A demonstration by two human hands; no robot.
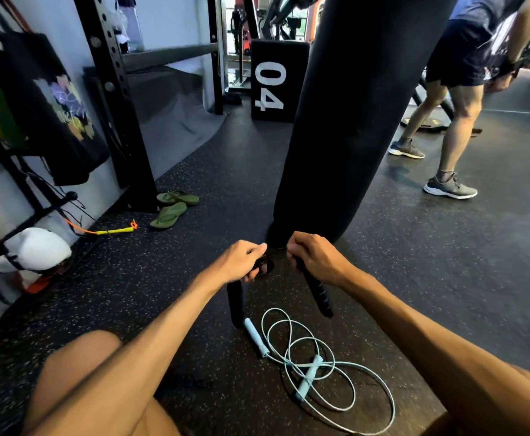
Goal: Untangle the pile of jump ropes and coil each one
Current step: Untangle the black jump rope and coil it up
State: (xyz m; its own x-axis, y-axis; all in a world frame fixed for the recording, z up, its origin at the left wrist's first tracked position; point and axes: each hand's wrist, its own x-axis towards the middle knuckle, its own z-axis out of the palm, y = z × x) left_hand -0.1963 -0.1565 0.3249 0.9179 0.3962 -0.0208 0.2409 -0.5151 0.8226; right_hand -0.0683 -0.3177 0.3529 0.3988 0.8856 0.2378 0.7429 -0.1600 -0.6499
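both hands meet just before the punching bag, sharing the black jump rope. the left hand has its fingers curled, pinching the cord, one handle hanging straight below. the right hand grips the top of the other handle, whose long axis slants down and rightward. a short run of cord spans side to side between them, possibly knotted, though it is too thin and dark to tell. the light blue rope lies loosely looped on the floor beneath, nearer the right arm.

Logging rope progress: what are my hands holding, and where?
A black jump rope with ribbed black handles. The left hand and right hand each grip it near the upper end of a handle, pinching its thin cord between them.
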